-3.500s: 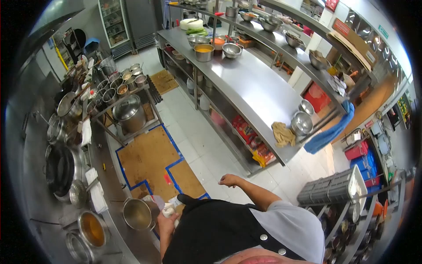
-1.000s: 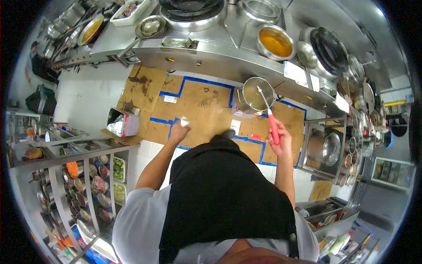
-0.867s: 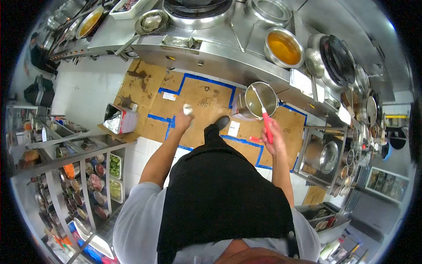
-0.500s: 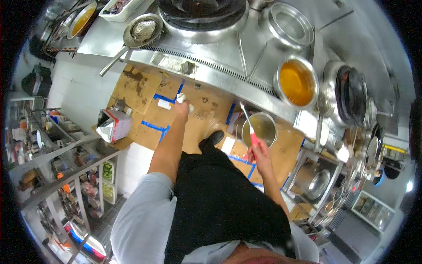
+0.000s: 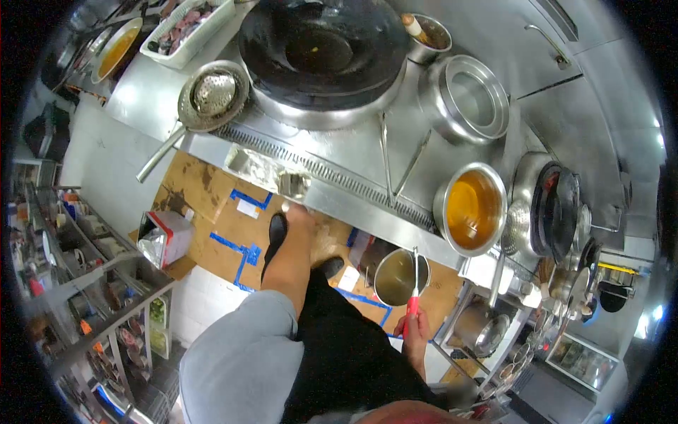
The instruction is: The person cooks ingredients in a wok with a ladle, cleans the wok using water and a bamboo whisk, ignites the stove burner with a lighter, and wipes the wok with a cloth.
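Observation:
My left hand (image 5: pixel 301 215) reaches down to the front edge of the stove, just below the small metal tray (image 5: pixel 263 169). A bit of white cloth (image 5: pixel 285 206) shows at its fingers, which are mostly hidden. My right hand (image 5: pixel 415 325) is closed around the red handle of a long lighter-like tool (image 5: pixel 413 304) with a thin metal shaft. The shaft points up past a tall pot (image 5: pixel 399 283) of cloudy liquid on the floor. Above the left hand, a large black wok (image 5: pixel 321 78) sits on its burner ring.
A bowl of orange oil (image 5: pixel 470 212) stands at the stove's front edge. A strainer (image 5: pixel 212 95) rests at left, its handle jutting over the edge. Cardboard with blue tape (image 5: pixel 226 244) covers the floor. Shelving (image 5: pixel 106 275) stands at left, and a second wok (image 5: pixel 558 212) at right.
My left hand has moved from above the floor to the stove's front edge. The right hand has come closer to my body, its tool now more upright. My view has shifted toward the stove.

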The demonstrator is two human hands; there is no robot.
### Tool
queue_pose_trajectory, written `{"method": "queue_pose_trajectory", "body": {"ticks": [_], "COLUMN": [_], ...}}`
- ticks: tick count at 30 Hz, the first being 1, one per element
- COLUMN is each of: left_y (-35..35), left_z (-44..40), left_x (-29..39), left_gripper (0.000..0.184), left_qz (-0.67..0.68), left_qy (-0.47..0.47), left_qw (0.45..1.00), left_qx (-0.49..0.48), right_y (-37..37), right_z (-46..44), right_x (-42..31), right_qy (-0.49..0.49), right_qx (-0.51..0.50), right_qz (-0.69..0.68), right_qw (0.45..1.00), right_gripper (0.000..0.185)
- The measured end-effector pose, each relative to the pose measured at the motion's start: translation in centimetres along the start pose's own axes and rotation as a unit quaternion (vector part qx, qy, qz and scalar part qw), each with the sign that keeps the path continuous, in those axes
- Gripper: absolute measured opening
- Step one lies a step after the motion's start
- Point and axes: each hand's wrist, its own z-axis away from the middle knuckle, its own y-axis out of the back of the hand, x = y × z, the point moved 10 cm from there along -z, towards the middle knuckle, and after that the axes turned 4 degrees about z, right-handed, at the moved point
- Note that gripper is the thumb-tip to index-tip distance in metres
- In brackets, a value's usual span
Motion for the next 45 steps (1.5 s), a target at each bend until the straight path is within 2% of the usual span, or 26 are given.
{"method": "queue_pose_trajectory", "body": {"ticks": [3,5,6,8,10,15,17,21,24,25,26,27,28,29,30,31,32,34,35,36,37,38,39,42,44,45], "left_y": [-1.4,-0.1,0.4,0.8,0.8,1.7,1.9,-0.1,2.7,2.3,-0.3,-1.3,-1.8,-2.1,-1.1,0.7,2.9,8.0,10.1,12.2,15.3,16.5,17.1,18.8,19.9,20.2], "left_z": [-2.4,-3.7,-3.7,-2.9,-2.6,-7.0,-8.9,-5.8,-10.1,-6.8,-5.8,-5.2,-5.3,-5.5,-6.5,-8.5,-10.3,-10.2,-11.4,-10.6,-10.3,-7.1,-5.5,1.2,4.9,6.1], "left_x": [-2.8,-3.0,-2.5,1.0,1.1,-3.8,-4.8,-2.4,-4.7,-3.5,0.3,3.7,5.8,7.9,10.4,11.7,13.6,19.6,21.7,24.5,28.6,30.5,33.1,34.6,34.6,34.5], "left_gripper": [0.038,0.042,0.044,0.047,0.046,0.047,0.040,0.038,0.041,0.049,0.052,0.055,0.058,0.061,0.064,0.061,0.059,0.051,0.046,0.041,0.036,0.032,0.028,0.028,0.030,0.029], "left_qz": [0.128,0.076,0.048,-0.105,-0.124,0.008,0.014,-0.051,-0.101,-0.065,-0.317,-0.540,-0.671,-0.779,-0.838,-0.860,-0.879,-0.824,-0.825,-0.899,-0.866,-0.813,-0.916,-0.948,-0.955,-0.953], "left_qy": [0.145,0.146,0.145,0.008,-0.013,0.232,0.295,0.166,0.194,0.286,0.172,0.040,-0.043,-0.127,-0.153,-0.173,-0.191,-0.030,-0.092,-0.087,-0.041,-0.011,-0.078,-0.168,-0.206,-0.204], "left_qw": [0.972,0.980,0.983,0.991,0.989,0.964,0.932,0.944,0.936,0.947,0.898,0.764,0.649,0.511,0.457,0.393,0.326,0.500,0.451,0.328,0.468,0.526,0.353,0.167,0.099,0.145], "left_qx": [-0.132,-0.112,-0.103,-0.077,-0.083,-0.129,-0.209,-0.281,-0.277,-0.129,-0.253,-0.352,-0.356,-0.341,-0.257,-0.275,-0.291,-0.264,-0.327,-0.277,-0.173,-0.251,-0.173,-0.215,-0.190,-0.171], "right_y": [-3.9,-5.8,-6.5,-7.7,-8.3,-9.0,-9.4,-10.4,-12.3,-13.1,-13.7,-13.6,-13.2,-12.7,-12.2,-11.6,-10.6,-10.5,-10.3,-10.2,-9.9,-9.8,-10.0,-15.7,-18.8,-19.8], "right_z": [-0.9,-1.0,-0.9,-1.3,-1.5,-2.1,-2.7,-4.0,-5.4,-6.3,-6.8,-7.6,-8.4,-9.9,-11.2,-12.7,-14.6,-15.8,-17.3,-18.8,-21.9,-28.7,-35.8,-45.6,-50.4,-54.1], "right_x": [-0.8,-1.7,-2.0,-3.0,-4.6,-7.2,-7.7,-9.5,-9.7,-10.3,-10.9,-11.5,-12.4,-14.1,-17.0,-20.0,-23.3,-32.3,-35.1,-37.9,-38.6,-37.2,-35.1,-40.6,-44.8,-46.4], "right_qy": [0.002,-0.004,-0.003,0.008,0.021,0.057,0.053,0.041,0.009,-0.006,-0.024,-0.014,-0.009,0.002,0.022,0.039,0.192,0.336,0.335,0.334,0.255,0.197,0.138,0.107,0.093,0.088], "right_qx": [-0.023,-0.028,-0.033,-0.038,-0.025,-0.009,-0.002,0.019,0.052,0.051,0.051,0.055,0.062,0.068,0.095,0.123,0.132,0.209,0.234,0.258,0.249,0.177,0.100,0.047,0.065,0.066], "right_qz": [0.002,-0.001,-0.002,-0.009,0.000,0.020,0.020,0.015,-0.059,-0.079,-0.101,-0.072,-0.028,0.014,0.075,0.134,0.184,0.057,0.032,0.007,-0.019,-0.065,-0.109,-0.116,-0.084,-0.048], "right_qw": [1.000,1.000,0.999,0.999,0.999,0.998,0.998,0.999,0.997,0.996,0.993,0.996,0.998,0.998,0.992,0.983,0.955,0.917,0.912,0.906,0.934,0.962,0.979,0.986,0.990,0.993], "right_gripper": [0.035,0.035,0.035,0.035,0.036,0.041,0.041,0.037,0.031,0.029,0.028,0.027,0.025,0.022,0.021,0.020,0.021,0.031,0.033,0.035,0.035,0.036,0.038,0.038,0.048,0.057]}}
